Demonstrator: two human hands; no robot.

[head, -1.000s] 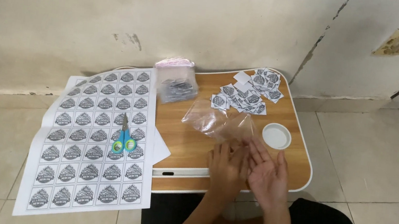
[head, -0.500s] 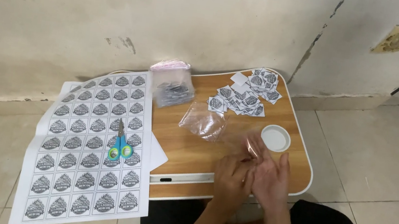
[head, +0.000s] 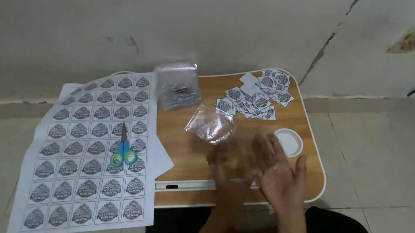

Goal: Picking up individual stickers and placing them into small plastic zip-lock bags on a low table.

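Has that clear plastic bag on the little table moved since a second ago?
No, as far as one can tell: the clear plastic bag lies in the same spot, between the pile of cut-out stickers and the table's front edge.

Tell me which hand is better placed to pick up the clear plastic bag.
Probably the left hand: though blurred, it lies just below the clear plastic bag. The right hand, open palm-up, sits nearer the white round cup holder.

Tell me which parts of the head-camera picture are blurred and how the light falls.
Head view: the left hand is smeared by motion blur, the right hand sharper with fingers spread; the clear bag and packet look soft; the printed sheet and scissors are readable; light is dim, even, without hard shadows.
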